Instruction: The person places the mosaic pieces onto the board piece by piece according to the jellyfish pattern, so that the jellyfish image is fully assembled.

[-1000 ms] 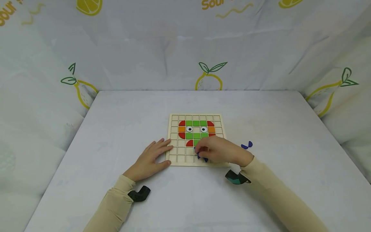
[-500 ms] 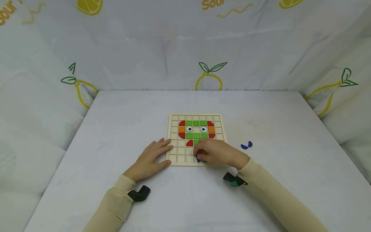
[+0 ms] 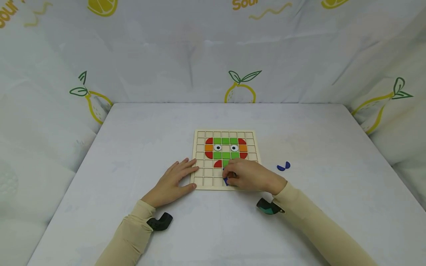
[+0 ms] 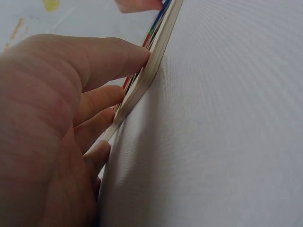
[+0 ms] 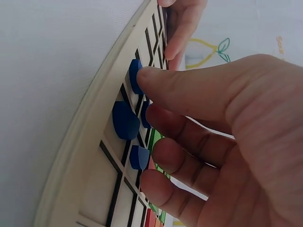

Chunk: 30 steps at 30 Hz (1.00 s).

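A wooden grid board (image 3: 201,182) lies on the table, with red, orange and green pieces and two eye pieces set in its cells. My left hand (image 3: 174,183) has its fingers spread, tips resting along the board's left edge. Over the near rows hovers my right hand (image 3: 251,175), fingers bent. In the right wrist view, its thumb tip touches a blue piece (image 5: 136,75) in a near-row cell. Another blue piece (image 5: 146,115) is close by the index fingertip. Two more, a rounded blue piece (image 5: 125,120) and a smaller blue piece (image 5: 139,157), sit beside the fingers.
To the right of the board, two loose blue pieces (image 3: 283,167) lie close together on the white table (image 3: 319,144). A lemon-print curtain (image 3: 149,55) hangs behind and at both sides.
My right hand has shifted slightly left over the board. The blue piece at its thumb has moved a little left. My left hand has stayed in place.
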Motion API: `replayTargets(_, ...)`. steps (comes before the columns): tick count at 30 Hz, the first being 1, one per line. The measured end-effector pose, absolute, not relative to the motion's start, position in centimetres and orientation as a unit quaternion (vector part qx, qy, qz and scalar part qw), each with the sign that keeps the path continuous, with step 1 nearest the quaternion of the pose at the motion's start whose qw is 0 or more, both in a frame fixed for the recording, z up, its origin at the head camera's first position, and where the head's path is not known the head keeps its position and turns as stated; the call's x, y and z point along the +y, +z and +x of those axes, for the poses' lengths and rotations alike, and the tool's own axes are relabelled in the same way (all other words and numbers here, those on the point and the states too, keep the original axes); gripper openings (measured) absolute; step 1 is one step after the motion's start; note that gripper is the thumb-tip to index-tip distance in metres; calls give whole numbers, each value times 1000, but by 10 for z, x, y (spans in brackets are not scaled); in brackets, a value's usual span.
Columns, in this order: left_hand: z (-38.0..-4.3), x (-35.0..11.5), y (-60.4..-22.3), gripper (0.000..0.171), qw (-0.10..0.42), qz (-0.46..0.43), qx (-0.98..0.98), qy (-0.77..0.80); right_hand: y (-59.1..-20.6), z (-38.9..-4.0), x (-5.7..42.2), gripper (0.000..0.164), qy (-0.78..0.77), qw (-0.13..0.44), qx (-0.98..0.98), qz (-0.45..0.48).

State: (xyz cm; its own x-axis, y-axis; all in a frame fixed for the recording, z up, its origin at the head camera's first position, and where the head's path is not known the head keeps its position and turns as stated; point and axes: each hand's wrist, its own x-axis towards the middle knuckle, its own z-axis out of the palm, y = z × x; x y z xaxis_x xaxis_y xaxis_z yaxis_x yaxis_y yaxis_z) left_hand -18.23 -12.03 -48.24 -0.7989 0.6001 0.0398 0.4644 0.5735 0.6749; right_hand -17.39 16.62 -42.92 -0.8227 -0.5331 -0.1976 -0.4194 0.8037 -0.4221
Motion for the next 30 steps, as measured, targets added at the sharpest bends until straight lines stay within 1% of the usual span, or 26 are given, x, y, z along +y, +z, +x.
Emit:
replayTargets(7,-182,-120,-482,57,97,302,882,350,-428,-175,169,13,-195,154,935,-252)
replayTargets(11,-182,-120,-483,58,97,302,882,350,-420,-178,177,15,-217,148,934,-241)
replayTargets(19,-182,-120,-483,58,103,296,883,349,-400,-180,208,16,-246,102,935,-234)
replayTargets(30,-182,-120,-483,58,104,295,883,349,-383,-171,258,20,-251,79,949,-174)
